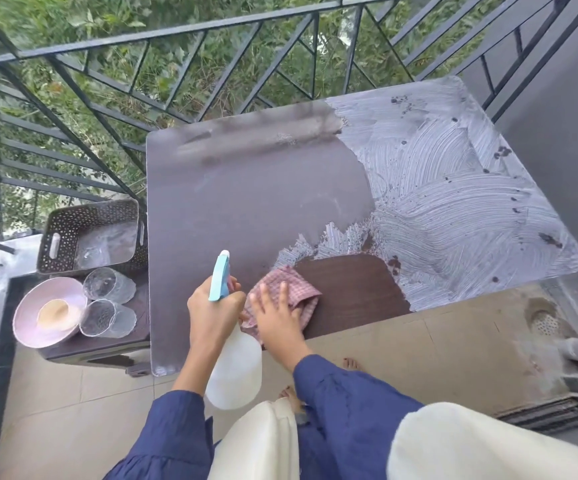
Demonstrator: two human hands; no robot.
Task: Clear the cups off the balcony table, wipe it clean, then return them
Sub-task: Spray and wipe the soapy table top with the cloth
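Observation:
The dark brown balcony table (239,202) is dusty on the left and smeared with whitish streaks on the right; a clean dark patch lies at the front edge. My right hand (277,315) presses flat on a pink checked cloth (298,291) at that patch. My left hand (213,306) grips a white spray bottle (234,372) with a light blue nozzle, held over the table's front edge. Two clear glass cups (109,284) (107,318) lie on their sides on a low dark stool (107,348) to the left of the table.
A pink bowl (28,327) with a small beige dish inside sits beside the cups. A perforated brown basket (90,233) stands behind them. A black metal railing (163,32) runs along the far side. A grey wall rises on the right. Beige floor tiles (419,341) and my bare feet lie below.

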